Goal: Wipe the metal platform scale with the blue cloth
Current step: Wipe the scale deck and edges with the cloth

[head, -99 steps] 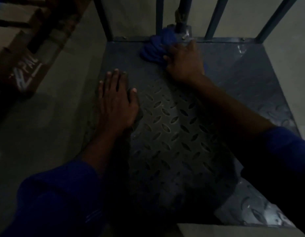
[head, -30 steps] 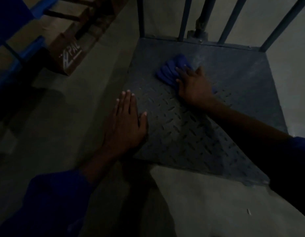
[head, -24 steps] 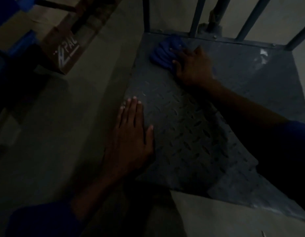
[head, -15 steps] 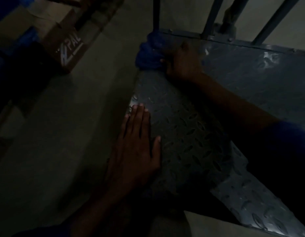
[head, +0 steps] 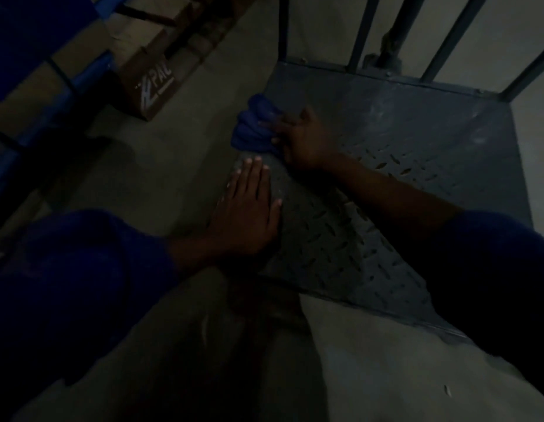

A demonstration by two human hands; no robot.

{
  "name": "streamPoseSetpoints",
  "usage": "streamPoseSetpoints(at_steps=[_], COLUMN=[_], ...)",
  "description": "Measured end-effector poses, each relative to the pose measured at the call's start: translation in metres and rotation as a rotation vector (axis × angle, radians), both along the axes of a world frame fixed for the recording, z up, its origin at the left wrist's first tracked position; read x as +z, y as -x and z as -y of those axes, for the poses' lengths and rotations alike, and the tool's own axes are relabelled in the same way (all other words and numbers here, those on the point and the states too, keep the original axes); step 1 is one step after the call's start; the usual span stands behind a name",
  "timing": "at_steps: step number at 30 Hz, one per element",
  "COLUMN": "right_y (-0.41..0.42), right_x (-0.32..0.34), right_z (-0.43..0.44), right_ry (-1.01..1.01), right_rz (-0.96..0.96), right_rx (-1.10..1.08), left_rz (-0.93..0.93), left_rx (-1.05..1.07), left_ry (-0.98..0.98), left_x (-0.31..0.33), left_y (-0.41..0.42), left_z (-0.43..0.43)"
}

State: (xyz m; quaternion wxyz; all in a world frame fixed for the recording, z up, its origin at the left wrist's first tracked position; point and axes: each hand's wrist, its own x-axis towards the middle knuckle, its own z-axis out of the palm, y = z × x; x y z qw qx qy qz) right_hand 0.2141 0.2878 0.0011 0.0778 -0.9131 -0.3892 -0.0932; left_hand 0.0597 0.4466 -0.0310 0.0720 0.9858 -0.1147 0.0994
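The metal platform scale (head: 417, 153) is a grey tread-plate deck lying on the floor in dim light. A bunched blue cloth (head: 252, 129) sits at the deck's left edge. My right hand (head: 301, 138) presses on the cloth with its fingers closed over the bunch. Just below it, my left hand (head: 246, 208) lies flat on the deck's left edge, fingers together, holding nothing. Both arms wear dark blue sleeves.
Blue upright rails (head: 365, 28) and a post (head: 395, 35) rise along the deck's far side. A brown cardboard box with white lettering (head: 151, 83) stands on the concrete floor at the left, beside blue shelving (head: 36, 32). Bare concrete floor (head: 371, 360) lies in front.
My right hand has dragged the cloth from the deck's far left corner toward me along the left edge. My left hand stays planted on the edge.
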Motion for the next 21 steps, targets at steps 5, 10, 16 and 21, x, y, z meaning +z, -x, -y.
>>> streamPoseSetpoints(at_steps=[5, 10, 16, 21], right_y=[0.046, 0.024, 0.071, 0.106], right_x=[0.055, 0.052, 0.005, 0.047], right_z=[0.004, 0.025, -0.001, -0.016], right_ry=[0.025, 0.078, 0.106, 0.077], right_rz=[-0.254, -0.110, -0.036, -0.243], right_rx=[0.036, -0.160, 0.006, 0.212], left_rz=[0.016, 0.121, 0.157, 0.102], left_rx=[0.163, 0.128, 0.159, 0.152], left_ry=[0.151, 0.137, 0.217, 0.349], left_x=[-0.002, -0.006, -0.018, -0.019], left_y=[0.039, 0.094, 0.149, 0.166], left_z=[0.044, 0.068, 0.068, 0.090])
